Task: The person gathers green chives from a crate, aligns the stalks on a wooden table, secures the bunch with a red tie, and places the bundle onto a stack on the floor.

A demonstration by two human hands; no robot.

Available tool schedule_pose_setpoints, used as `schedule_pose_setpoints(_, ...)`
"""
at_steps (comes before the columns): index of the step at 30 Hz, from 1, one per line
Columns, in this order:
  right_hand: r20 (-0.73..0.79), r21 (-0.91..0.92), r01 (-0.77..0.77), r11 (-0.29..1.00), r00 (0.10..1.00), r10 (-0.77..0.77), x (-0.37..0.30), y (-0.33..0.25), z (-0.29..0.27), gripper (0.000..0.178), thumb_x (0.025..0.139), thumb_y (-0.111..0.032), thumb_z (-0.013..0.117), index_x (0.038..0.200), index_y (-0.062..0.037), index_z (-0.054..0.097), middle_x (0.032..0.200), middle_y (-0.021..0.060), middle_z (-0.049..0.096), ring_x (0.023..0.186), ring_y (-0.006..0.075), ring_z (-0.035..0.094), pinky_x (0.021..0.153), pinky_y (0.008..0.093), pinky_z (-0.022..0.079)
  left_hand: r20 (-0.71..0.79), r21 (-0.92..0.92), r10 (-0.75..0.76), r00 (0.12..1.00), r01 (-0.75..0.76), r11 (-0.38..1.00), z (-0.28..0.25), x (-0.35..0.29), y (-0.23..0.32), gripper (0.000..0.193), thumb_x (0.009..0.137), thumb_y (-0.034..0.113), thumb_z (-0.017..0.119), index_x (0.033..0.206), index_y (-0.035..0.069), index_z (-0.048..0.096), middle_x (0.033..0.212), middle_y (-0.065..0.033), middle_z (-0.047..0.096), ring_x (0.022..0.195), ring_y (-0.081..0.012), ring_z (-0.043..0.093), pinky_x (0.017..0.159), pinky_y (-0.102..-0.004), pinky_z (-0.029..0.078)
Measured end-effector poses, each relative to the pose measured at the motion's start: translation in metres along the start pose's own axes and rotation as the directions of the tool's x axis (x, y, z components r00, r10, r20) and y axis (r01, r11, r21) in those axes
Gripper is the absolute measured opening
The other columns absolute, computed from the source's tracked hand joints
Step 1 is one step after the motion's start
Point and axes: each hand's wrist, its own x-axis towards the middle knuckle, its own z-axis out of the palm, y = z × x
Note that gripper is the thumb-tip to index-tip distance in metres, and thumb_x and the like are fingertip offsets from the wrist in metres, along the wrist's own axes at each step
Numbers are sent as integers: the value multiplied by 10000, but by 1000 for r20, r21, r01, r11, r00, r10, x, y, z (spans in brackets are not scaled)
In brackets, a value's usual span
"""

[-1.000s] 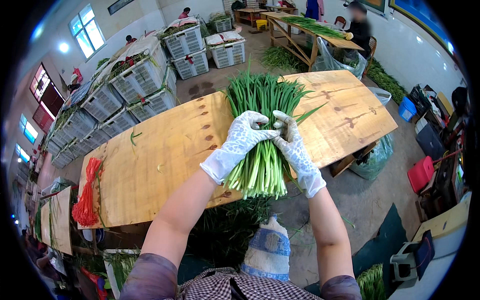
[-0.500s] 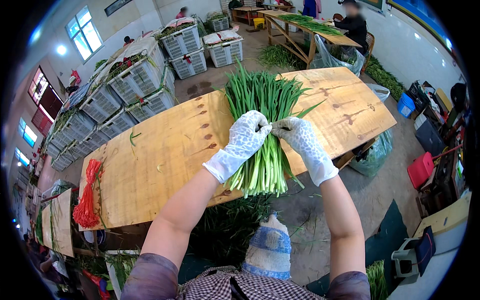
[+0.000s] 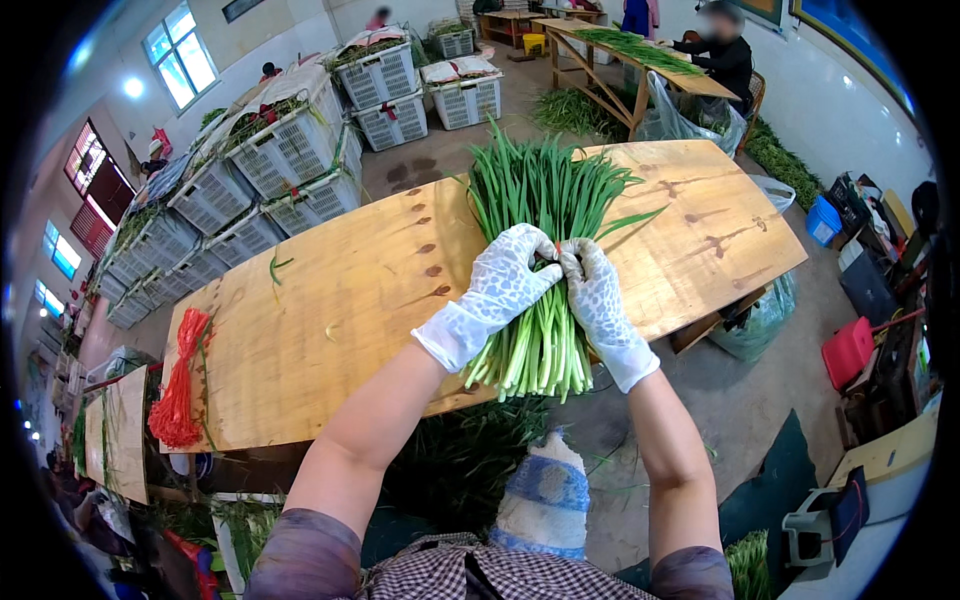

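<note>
A thick bunch of green chives (image 3: 545, 185) lies across the wooden board, its leafy ends pointing away and its pale cut stalks toward me. My left hand (image 3: 508, 278), in a white patterned glove, rests over the bunch with thumb and forefinger pinched together. Against it, my gloved right hand (image 3: 597, 300) is closed in a similar pinch at the bunch's right side. A small bit of red tie (image 3: 558, 246) shows between the fingertips; the rest of it is hidden. A hank of red ties (image 3: 183, 385) lies at the board's left end.
The wooden tabletop (image 3: 340, 290) runs from left to right before me. White slatted crates (image 3: 285, 150) stand stacked at the far left. Another person (image 3: 725, 60) sits at a far table (image 3: 600, 45) with greens on it. A blue bucket (image 3: 823, 220) stands at the right.
The whole view has shifted slightly. My right hand has turned more upright and drawn in close to the left, and a bit of red tie now shows between the fingertips.
</note>
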Motion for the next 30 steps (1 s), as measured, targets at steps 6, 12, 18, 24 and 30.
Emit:
schedule_pose_setpoints(6,168,-299,12,954,985,40,13,-16,0,134,889,-163,587,950,-45,589,888,184,656,857,382,628,715,443,500,132,-882,-353,926,272,384,-12,2,-18,176,760,-64,685,909,25,661,879,-33,675,802,-118,637,787,-261,521)
schedule_pose_setpoints(12,73,-292,10,956,997,12,4,-23,6,144,894,-164,597,978,-48,584,884,163,658,839,369,635,706,429,504,-143,-427,-32,989,-33,904,8,-9,-17,183,761,-55,699,924,21,669,1035,-51,631,912,-131,614,830,-250,492)
schedule_pose_setpoints(18,-107,-115,-15,993,994,3,-3,-8,17,143,893,-163,611,968,-44,586,868,169,656,832,356,641,706,413,502,40,-730,-219,975,178,660,4,-5,-16,203,833,-6,666,1033,10,637,1002,-43,647,918,-110,612,853,-246,486)
schedule_pose_setpoints(24,-20,2,-199,980,980,199,8,-6,19,161,897,-194,604,960,-46,615,908,162,667,866,340,645,740,393,496,54,-783,-359,932,263,563,-2,2,-23,178,854,-12,636,1029,-8,604,939,-58,661,844,-102,620,796,-240,504)
schedule_pose_setpoints(30,32,-181,-157,971,986,165,9,-25,14,194,904,-225,584,962,-46,629,906,158,665,859,336,645,750,410,496,-88,-714,-280,956,135,687,5,-1,-26,197,847,-54,619,1027,19,587,936,-45,643,840,-102,612,795,-240,504)
